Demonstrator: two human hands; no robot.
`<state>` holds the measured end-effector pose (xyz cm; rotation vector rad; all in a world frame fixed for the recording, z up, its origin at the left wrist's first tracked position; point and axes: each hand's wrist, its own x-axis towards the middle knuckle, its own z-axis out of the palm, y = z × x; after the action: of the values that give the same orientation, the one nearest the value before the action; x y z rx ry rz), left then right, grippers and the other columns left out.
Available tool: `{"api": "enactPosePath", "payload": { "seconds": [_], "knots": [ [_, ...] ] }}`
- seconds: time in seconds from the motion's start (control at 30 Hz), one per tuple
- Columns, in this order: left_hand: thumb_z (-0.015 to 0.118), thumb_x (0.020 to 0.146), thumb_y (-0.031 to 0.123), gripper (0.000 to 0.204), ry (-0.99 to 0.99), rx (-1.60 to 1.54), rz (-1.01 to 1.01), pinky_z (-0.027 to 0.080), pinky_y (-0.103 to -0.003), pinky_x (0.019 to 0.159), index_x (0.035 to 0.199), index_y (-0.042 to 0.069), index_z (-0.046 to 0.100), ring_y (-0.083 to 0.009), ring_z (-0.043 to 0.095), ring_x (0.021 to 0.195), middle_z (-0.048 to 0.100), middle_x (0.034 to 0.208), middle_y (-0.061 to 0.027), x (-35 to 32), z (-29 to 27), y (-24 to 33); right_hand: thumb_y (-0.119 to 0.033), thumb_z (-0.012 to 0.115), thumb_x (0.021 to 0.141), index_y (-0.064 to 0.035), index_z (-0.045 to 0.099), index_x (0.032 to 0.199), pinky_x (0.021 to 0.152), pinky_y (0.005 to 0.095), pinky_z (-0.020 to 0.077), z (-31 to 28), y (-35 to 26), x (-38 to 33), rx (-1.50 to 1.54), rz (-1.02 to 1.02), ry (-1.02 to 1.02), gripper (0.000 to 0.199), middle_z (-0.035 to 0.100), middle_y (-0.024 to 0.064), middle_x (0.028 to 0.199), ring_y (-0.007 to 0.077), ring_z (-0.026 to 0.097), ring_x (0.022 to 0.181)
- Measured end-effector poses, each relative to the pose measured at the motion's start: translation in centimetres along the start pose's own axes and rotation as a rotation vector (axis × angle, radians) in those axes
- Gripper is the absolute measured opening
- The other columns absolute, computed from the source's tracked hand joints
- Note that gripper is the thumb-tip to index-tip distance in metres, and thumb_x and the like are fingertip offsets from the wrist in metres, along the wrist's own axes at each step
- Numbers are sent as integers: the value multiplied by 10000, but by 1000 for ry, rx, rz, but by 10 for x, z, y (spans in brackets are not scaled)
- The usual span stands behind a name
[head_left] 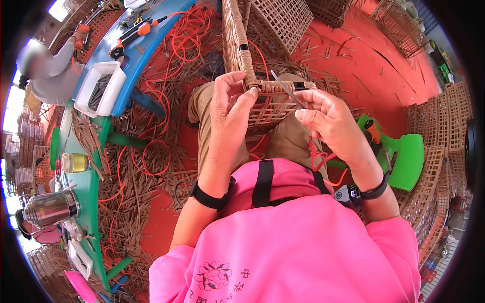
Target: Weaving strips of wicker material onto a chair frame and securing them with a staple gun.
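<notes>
Across my lap stands a woven wicker basket (234,43), with its wrapped rim corner in front of me. My left hand (228,108) closes on that corner, thumb and fingers on either side of the rim. In my right hand (326,116) is a thin grey metal blade (286,88), pinched between thumb and fingers. Its tip points up and left over the wrapped rim bar (275,87). A red cord (314,151) hangs below my right hand. The blade's handle is hidden in the palm.
At left, a blue table (151,25) bears power tools and a white tray (118,83). A green table (91,202) holds a steel kettle (50,208). Orange cords (177,45) and cane scraps lie on the floor. A green chair (408,159) and stacked baskets (429,118) stand right. Another person (53,68) works far left.
</notes>
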<state>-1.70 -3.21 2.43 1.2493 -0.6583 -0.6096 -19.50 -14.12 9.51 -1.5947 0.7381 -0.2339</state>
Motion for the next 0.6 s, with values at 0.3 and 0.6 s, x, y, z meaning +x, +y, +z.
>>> {"api": "enactPosePath", "payload": {
  "seconds": [0.3, 0.6],
  "knots": [
    [675, 957, 54, 324, 52, 136, 108, 506, -295, 901, 1253, -9, 560, -139, 635, 1008, 651, 1105, -90, 3, 1, -8, -115, 676, 996, 12, 622, 1301, 603, 193, 366, 2, 16, -3, 128, 65, -59, 335, 600, -59, 919, -1, 449, 719],
    [634, 971, 40, 276, 89, 149, 43, 511, -277, 837, 1223, -27, 543, -109, 619, 944, 645, 1074, -87, 2, 10, 7, -150, 707, 958, 6, 599, 1380, 582, 185, 411, 9, 23, -6, 218, 42, -79, 463, 594, -57, 957, 14, 501, 685]
  ]
}}
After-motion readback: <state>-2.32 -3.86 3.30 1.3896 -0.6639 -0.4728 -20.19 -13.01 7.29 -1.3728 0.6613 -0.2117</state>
